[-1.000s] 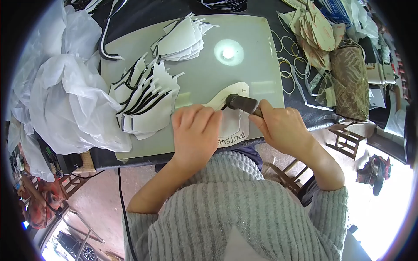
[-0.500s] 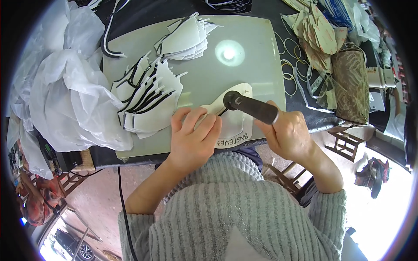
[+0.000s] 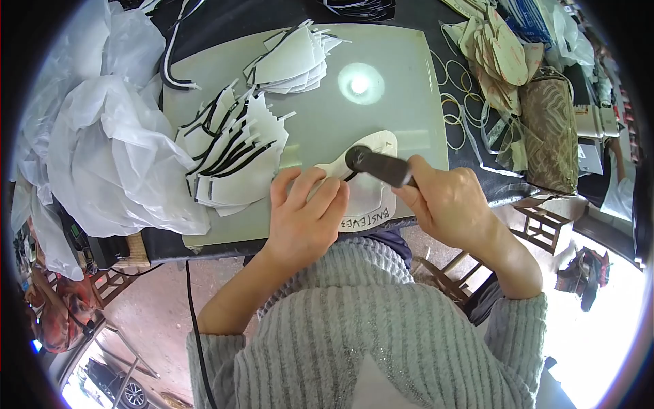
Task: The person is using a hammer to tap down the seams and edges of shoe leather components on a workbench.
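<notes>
My right hand (image 3: 446, 204) is closed round the handle of a hammer (image 3: 383, 168). The hammer's dark round head is over a cream template-shaped piece (image 3: 380, 142) with handwriting along its lower edge; whether it touches cannot be told. On that piece lies a white cut panel (image 3: 368, 194) with a short black strip along its upper edge. My left hand (image 3: 303, 215) rests palm down beside the hammer head, its bent fingers apart and pressing on the panel's left end. Its fingertips hide part of the panel.
Several white panels with black edging (image 3: 235, 160) lie fanned left of my hands, another stack (image 3: 291, 65) beyond. All rest on a grey-green board (image 3: 398, 58). A white plastic bag (image 3: 112, 150) bulges at left. Cream shaped pieces (image 3: 496, 51) and a patterned roll (image 3: 548, 133) are at right.
The hammer head has shifted slightly left, and its handle shows shorter in view. My right hand has moved a little upward with it. My left hand has hardly moved.
</notes>
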Demonstrator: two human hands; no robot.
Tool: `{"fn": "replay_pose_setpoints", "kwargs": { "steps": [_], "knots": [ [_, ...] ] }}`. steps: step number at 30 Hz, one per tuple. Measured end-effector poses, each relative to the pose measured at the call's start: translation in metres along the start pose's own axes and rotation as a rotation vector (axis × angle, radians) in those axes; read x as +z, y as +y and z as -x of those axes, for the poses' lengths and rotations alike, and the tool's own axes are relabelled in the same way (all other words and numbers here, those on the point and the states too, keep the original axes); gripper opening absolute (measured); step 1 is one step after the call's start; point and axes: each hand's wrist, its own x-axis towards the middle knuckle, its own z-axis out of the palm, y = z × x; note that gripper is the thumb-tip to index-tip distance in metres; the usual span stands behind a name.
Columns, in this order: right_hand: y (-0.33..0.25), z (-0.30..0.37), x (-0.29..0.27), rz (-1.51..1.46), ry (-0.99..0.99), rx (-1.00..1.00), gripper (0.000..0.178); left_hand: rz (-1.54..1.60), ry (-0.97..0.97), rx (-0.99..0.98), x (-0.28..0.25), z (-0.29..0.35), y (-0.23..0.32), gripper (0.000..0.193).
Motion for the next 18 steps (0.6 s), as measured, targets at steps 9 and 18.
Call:
{"fn": "replay_pose_setpoints", "kwargs": {
  "steps": [9, 18],
  "knots": [
    [0.001, -0.001, 0.002, 0.140, -0.252, 0.039, 0.038, 0.234, -0.060, -0.189, -0.012, -0.005, -0.006, 0.027],
    [0.006, -0.011, -0.003, 0.106, -0.300, -0.025, 0.032, 0.131, -0.013, -0.035, -0.011, 0.000, -0.010, 0.028]
  ]
}}
